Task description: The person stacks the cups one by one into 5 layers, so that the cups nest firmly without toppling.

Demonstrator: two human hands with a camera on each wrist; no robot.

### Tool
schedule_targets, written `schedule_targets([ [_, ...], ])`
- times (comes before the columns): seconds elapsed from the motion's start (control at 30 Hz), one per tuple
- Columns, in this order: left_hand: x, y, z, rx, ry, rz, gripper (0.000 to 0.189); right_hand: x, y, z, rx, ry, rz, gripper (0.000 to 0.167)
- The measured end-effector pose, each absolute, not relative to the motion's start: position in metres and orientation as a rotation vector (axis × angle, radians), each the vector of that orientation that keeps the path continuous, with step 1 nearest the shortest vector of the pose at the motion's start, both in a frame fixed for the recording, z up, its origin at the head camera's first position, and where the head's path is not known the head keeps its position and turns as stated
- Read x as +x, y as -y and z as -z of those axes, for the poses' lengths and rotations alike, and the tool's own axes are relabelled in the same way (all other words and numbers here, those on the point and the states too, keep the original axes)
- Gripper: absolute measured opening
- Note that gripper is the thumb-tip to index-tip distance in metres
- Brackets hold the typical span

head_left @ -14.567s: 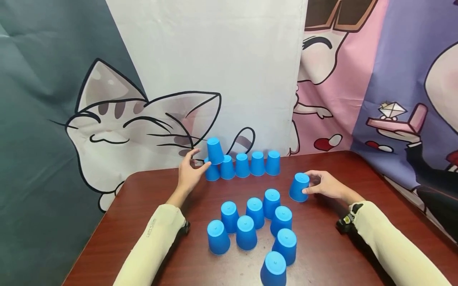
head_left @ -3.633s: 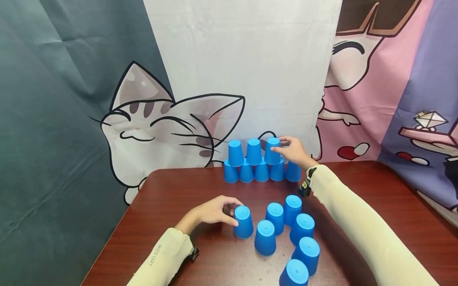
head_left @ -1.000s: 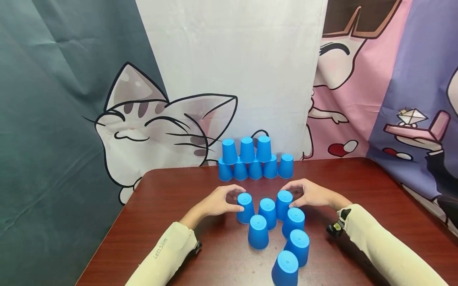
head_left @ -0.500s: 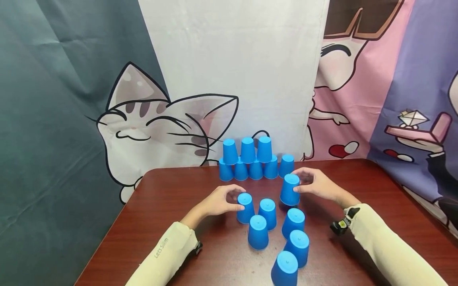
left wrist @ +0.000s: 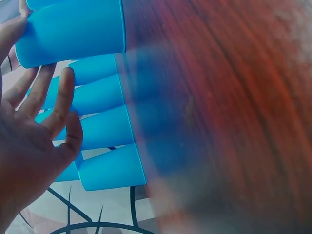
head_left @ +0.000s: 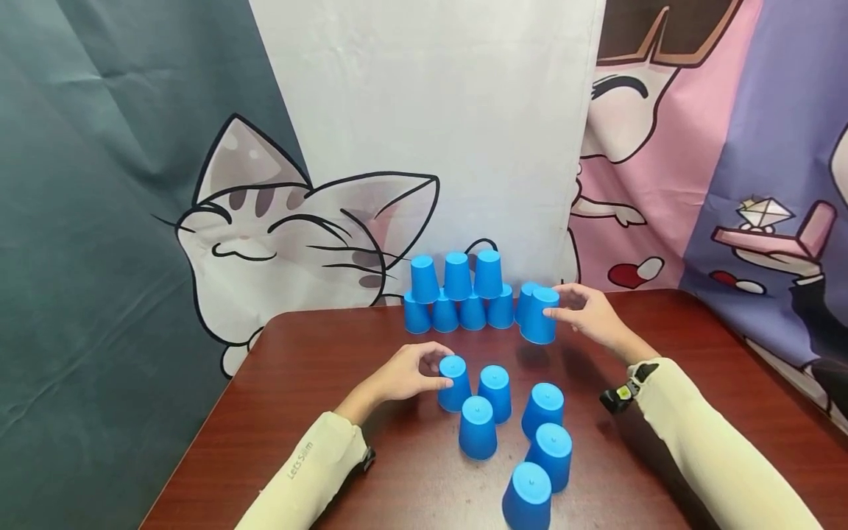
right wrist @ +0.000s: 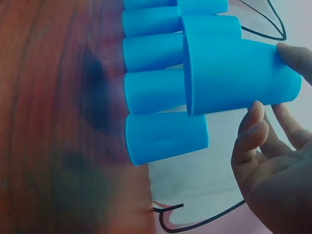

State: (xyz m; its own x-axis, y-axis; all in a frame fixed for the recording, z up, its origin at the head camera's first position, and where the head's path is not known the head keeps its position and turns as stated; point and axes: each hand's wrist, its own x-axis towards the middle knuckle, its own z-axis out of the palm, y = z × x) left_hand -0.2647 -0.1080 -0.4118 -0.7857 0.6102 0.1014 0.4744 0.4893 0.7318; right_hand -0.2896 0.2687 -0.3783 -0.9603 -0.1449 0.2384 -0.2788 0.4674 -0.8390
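Note:
Upside down in the air, a blue plastic cup (head_left: 542, 318) is pinched between thumb and fingers of my right hand (head_left: 592, 315). It hangs just in front of the right end cup of the back row, partly hiding it. The right wrist view shows the held cup (right wrist: 239, 73) clear of the table. My left hand (head_left: 405, 373) grips another upturned blue cup (head_left: 453, 386), which stands on the table. At the back is a row of several upturned cups (head_left: 445, 315), with three more cups (head_left: 457, 276) on top, over its left and middle part.
Two upturned cups (head_left: 478, 430) stand just right of the left hand's cup. Farther right, three more cups (head_left: 552, 460) form a line toward the near edge of the brown table (head_left: 318, 346). A printed curtain (head_left: 430, 96) hangs behind the table.
My right hand has lifted a cup from the front group and carried it back to the stacked row. My left hand stays on its cup. Earlier, the upper layer grew to three cups.

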Motion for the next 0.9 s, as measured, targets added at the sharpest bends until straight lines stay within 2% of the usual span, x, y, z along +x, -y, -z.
schedule_targets([
  [0.33,-0.266,0.109,0.417,0.957,-2.539,-1.214,0.046,-0.31,-0.261,0.37,0.289,2.477,-1.552,0.057],
  [0.7,-0.266,0.11,0.415,0.97,-2.533,-1.223,0.046,-0.332,-0.25,0.357,0.21,2.491,-1.59,0.069],
  [0.9,-0.266,0.109,0.414,0.972,-2.536,-1.208,0.046,-0.339,-0.248,0.36,0.207,2.497,-1.617,0.068],
])
